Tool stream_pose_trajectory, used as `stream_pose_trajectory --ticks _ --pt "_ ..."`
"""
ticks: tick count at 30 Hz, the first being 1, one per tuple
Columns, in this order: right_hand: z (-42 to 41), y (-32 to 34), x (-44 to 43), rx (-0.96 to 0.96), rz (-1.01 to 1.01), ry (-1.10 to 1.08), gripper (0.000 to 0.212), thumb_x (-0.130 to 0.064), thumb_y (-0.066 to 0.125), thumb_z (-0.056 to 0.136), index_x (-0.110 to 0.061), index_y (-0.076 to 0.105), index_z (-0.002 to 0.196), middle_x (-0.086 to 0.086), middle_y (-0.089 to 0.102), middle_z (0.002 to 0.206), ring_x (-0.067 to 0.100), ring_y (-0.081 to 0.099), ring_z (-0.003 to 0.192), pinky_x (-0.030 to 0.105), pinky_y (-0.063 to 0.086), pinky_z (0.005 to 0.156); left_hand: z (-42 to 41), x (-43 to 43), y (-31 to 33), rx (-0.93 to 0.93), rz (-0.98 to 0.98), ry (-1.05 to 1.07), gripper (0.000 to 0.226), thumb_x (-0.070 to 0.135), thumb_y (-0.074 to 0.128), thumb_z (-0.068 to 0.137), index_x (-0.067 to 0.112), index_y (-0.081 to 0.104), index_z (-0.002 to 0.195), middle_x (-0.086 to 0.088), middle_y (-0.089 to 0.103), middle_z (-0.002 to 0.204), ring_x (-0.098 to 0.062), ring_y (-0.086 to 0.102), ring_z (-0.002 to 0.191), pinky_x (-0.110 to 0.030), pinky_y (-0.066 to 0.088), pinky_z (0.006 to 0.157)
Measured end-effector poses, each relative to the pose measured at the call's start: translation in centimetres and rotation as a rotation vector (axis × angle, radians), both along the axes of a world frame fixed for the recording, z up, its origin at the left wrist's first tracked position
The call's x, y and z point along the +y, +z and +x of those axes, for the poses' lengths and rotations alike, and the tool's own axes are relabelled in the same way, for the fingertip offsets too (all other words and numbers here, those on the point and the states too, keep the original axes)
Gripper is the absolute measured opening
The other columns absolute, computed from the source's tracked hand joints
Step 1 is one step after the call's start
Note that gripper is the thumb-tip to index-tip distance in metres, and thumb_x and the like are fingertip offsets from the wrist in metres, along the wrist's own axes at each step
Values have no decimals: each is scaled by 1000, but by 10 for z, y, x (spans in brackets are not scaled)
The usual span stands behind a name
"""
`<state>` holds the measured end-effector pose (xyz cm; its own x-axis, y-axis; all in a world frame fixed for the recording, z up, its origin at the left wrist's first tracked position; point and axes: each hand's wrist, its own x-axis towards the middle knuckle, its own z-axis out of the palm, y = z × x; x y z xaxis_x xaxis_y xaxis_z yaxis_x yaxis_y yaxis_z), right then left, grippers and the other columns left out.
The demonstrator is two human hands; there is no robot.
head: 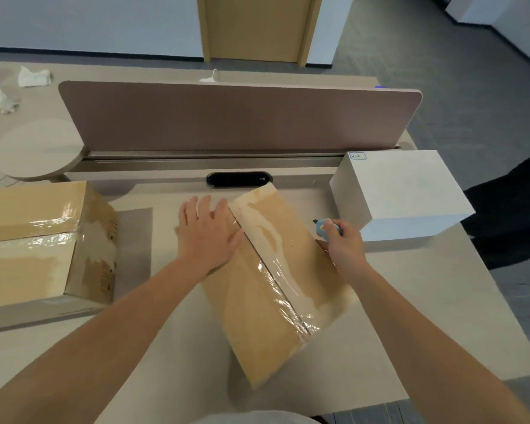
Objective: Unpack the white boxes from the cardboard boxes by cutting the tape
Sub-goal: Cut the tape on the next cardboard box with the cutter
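A cardboard box (pixel 266 301) lies at an angle in the middle of the desk, with clear tape along its centre seam. My left hand (pixel 207 231) presses flat on the box's far left flap, fingers straight. My right hand (pixel 343 243) grips a small light-blue cutter (pixel 322 225) beside the box's right edge, its dark tip pointing away from me. A second taped cardboard box (pixel 37 240) sits at the left. One white box (pixel 401 194) with a small label stands at the right, apart from the cardboard.
A brown divider panel (pixel 233 117) runs across the back of the desk (pixel 410 286), with a dark cable slot (pixel 238 179) in front of it. A round pale disc (pixel 37 148) and crumpled tissues (pixel 32 77) lie at the far left. A person's dark trouser leg (pixel 514 206) stands at the right.
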<state>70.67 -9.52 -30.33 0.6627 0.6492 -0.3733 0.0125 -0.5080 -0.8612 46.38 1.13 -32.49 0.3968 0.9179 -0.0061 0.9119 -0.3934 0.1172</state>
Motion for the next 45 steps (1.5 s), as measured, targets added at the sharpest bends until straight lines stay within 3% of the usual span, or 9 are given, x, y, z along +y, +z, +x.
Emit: stream_pose_trajectory --ticks 4,9,14,23,26,29,32,35,45 --pt "-7 -8 -14 -2 14 -87 24 -34 52 101 -13 63 105 3 61 99 5 59 78 20 42 63 11 -22 0 -142 -322 404 92 73 36 88 20 2 156 -26 -1 161 -49 -13 147 -65 7 115" --pt "-17 -13 -36 308 -21 -270 23 -31 55 100 -11 63 106 6 67 99 13 66 77 24 49 65 10 -16 -6 -21 -169 199 93 81 29 83 23 10 154 -23 16 157 -53 2 145 -64 22 110" --pt "-19 -12 -65 601 4 -298 21 -20 51 103 0 57 107 18 60 100 38 72 87 43 59 75 6 14 -6 52 -137 -76 91 86 27 79 30 20 151 -15 26 153 -40 15 145 -58 27 110" --pt "41 15 -38 81 58 -132 20 -31 55 98 -13 65 97 10 68 102 15 70 72 28 53 66 82 10 -1 -82 -158 -540 75 75 36 86 29 42 145 1 39 144 -23 25 139 -47 31 112" --pt "55 21 -22 -107 43 22 20 -31 51 100 -17 65 97 6 70 94 8 66 58 19 46 56 101 3 -6 -117 -147 -535 69 64 33 92 19 46 144 -1 41 144 -22 30 138 -46 33 112" --pt "63 15 -5 -263 -33 235 24 -36 49 101 -18 65 97 1 69 90 0 65 63 29 53 65 103 4 -8 -186 -173 -488 66 52 22 93 15 53 138 -3 48 140 -23 36 134 -46 37 110" --pt "62 5 11 -324 -84 414 25 -37 47 102 -17 62 98 -2 63 92 14 65 85 37 57 82 103 5 -9 -277 -174 -441 60 43 22 94 15 61 129 -3 54 131 -23 40 128 -45 38 108" --pt "59 -1 19 -386 -86 537 24 -36 43 104 -19 59 98 -4 59 89 17 57 87 26 48 74 107 1 -7 -308 -174 -408 57 42 21 93 16 65 121 -2 56 124 -22 41 124 -42 36 106" --pt "61 -19 32 -371 13 658 18 -36 43 104 -26 57 100 -7 60 93 5 54 82 19 38 67 107 6 -11 -382 -173 -395 35 31 38 98 19 67 114 1 57 118 -19 42 120 -37 34 104"
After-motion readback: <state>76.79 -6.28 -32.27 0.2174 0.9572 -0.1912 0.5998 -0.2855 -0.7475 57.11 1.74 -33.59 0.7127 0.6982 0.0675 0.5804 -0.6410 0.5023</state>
